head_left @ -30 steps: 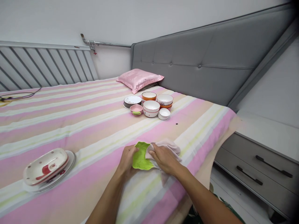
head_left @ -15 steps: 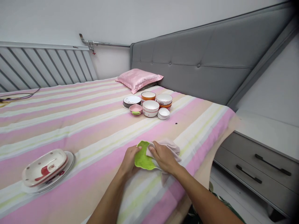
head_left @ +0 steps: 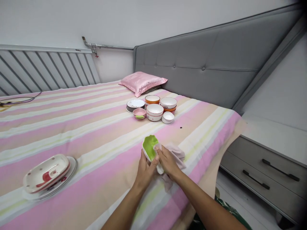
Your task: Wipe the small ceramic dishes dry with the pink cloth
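Observation:
A green leaf-shaped dish [head_left: 149, 145] with a white outside is tilted up over the near side of the bed. My left hand [head_left: 145, 169] grips it from the left and below, thumb along its near edge. My right hand [head_left: 166, 161] is closed on a pale pink cloth [head_left: 176, 153] and presses part of it to the dish's right side. The rest of the cloth hangs over and behind that hand. The fingers under the dish are hidden.
Stacked bowls [head_left: 154, 110], small white dishes [head_left: 168, 117], plates [head_left: 135, 104] and a pink dish [head_left: 139, 112] stand farther back on the striped bedsheet [head_left: 100, 134]. Oblong dishes [head_left: 46, 172] rest on plates at left. A pink pillow [head_left: 143, 82] lies by the headboard [head_left: 192, 57]; a drawer cabinet [head_left: 266, 163] is at right.
The green dish has turned and tipped up, showing its white outside. My left hand has shifted right and lower around it, nearer my right hand.

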`<action>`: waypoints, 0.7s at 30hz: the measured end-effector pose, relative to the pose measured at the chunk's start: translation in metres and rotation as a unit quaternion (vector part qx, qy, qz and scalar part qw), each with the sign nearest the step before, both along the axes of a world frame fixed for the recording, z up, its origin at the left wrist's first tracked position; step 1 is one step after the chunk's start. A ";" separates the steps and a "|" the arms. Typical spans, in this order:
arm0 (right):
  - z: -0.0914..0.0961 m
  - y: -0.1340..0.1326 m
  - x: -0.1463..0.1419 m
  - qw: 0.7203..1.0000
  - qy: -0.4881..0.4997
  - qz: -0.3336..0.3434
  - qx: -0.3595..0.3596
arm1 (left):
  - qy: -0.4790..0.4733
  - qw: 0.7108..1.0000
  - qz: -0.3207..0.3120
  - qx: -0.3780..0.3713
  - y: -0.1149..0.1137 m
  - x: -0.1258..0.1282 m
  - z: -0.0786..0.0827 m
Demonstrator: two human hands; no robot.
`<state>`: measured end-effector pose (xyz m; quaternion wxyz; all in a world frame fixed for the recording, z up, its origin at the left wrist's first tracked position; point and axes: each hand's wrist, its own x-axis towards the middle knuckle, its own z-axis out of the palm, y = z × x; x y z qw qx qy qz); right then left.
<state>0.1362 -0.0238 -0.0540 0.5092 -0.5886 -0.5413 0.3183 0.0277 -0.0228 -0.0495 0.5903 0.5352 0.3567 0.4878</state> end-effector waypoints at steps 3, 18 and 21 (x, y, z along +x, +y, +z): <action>0.002 -0.001 -0.001 0.997 -0.082 0.000 0.003 | -0.043 0.998 0.038 -0.031 0.000 0.001 -0.003; 0.016 -0.007 0.004 0.951 -0.306 -0.014 -0.033 | -0.167 0.968 0.086 -0.168 0.004 0.002 -0.002; 0.017 -0.006 0.006 0.951 -0.307 -0.012 -0.034 | -0.162 0.972 0.061 -0.157 0.005 0.000 -0.004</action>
